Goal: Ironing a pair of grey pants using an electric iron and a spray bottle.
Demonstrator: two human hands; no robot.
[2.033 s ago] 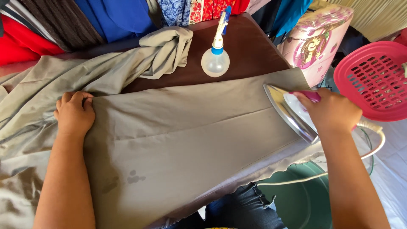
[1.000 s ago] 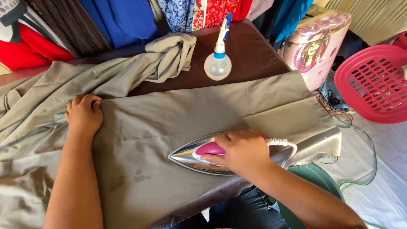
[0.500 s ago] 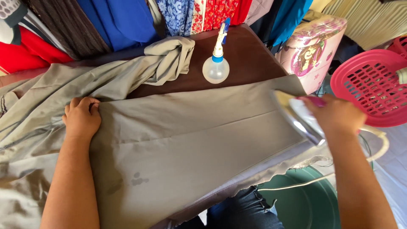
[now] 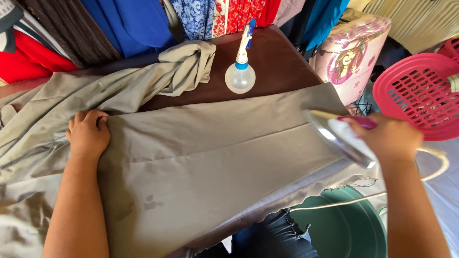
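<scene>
a person irons a grey-green cloth on a brown ironing board.

the left hand (image 4: 88, 134) is curled into a loose fist and presses down on the cloth (image 4: 215, 157), which lies spread flat over the board (image 4: 272, 62) and bunches up at the far left. the right hand (image 4: 389, 138) is closed around the pink handle of the iron (image 4: 342, 138). the iron is tipped up at the right end of the cloth, its shiny flat side showing; it looks lifted off the cloth, but that is hard to tell. a clear spray bottle (image 4: 240, 71) with a blue top stands on the bare board just past the cloth. a pink basket (image 4: 420, 95) is off to the right, and a green tub (image 4: 344, 229) sits below.
</scene>
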